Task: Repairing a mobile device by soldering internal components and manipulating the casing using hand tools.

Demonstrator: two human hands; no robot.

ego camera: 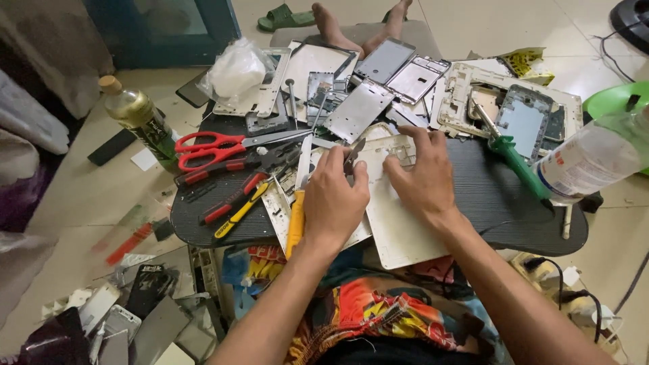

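A flat white plastic tablet back panel (399, 230) is pressed down by the spread, ungripping right hand (422, 179); small metal tweezers (353, 155) are pinched in the left hand (332, 199). Red-handled scissors (216, 149) and stacked grey metal frames (358, 108) crowd the dark wood-grain table (500, 203).

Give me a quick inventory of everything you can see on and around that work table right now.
White panel: one, white, table centre, under both hands.
Small metal tool: one, grey, at the left fingertips.
Scissors: one, red handles, table left.
Pliers: one, red and black grips, below the scissors.
Yellow-handled tool: one, beside the pliers.
Screwdriver: one, green handle, table right.
Device frames: many, grey and white, table's far side.
Bottle: one, green, left floor.
Clear bottle: one, right edge.
Table: one, black.
Left hand: on the panel.
Right hand: pressing the panel.
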